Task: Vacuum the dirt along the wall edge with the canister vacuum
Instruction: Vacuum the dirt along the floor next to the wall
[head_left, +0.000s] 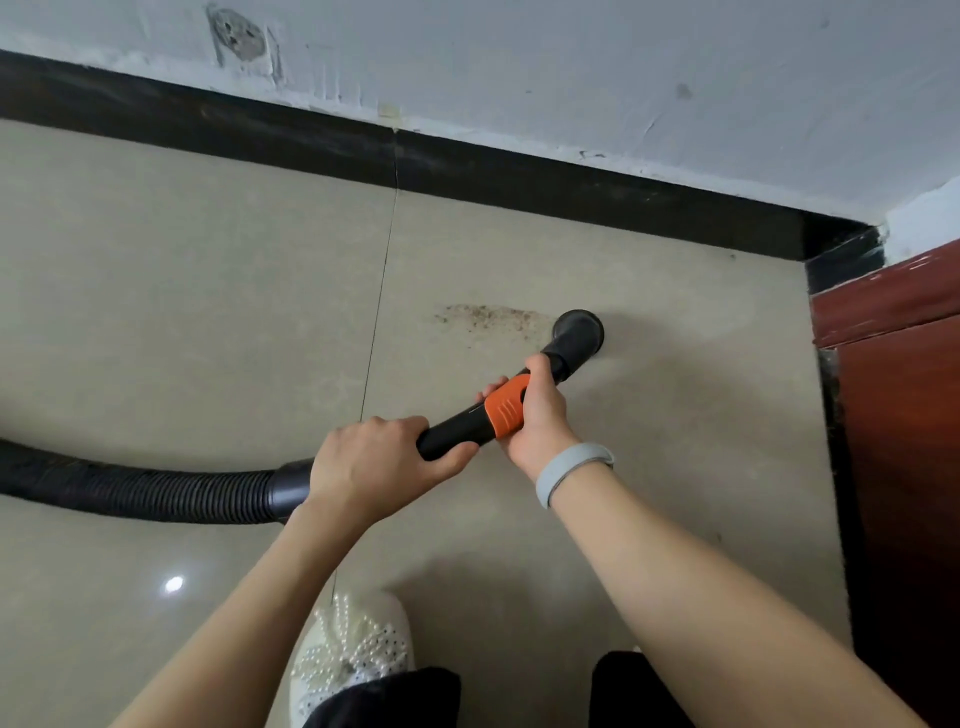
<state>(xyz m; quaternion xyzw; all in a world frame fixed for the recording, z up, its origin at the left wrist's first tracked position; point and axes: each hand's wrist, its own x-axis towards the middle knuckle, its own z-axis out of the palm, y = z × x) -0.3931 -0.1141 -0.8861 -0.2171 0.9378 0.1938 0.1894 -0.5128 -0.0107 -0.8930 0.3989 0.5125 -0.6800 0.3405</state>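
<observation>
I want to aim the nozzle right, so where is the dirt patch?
In the head view the dirt patch lies on the floor tile just left of the round nozzle, short of the black baseboard.

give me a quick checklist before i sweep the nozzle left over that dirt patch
1. Left hand grips black wand: ok.
2. Right hand grips orange collar: ok.
3. Round black nozzle down on beige tile floor: ok.
4. Brown dirt patch just left of nozzle, uncleared: not ok.
5. Ribbed black hose free of kinks: ok.
6. Suction running: cannot tell.
</observation>
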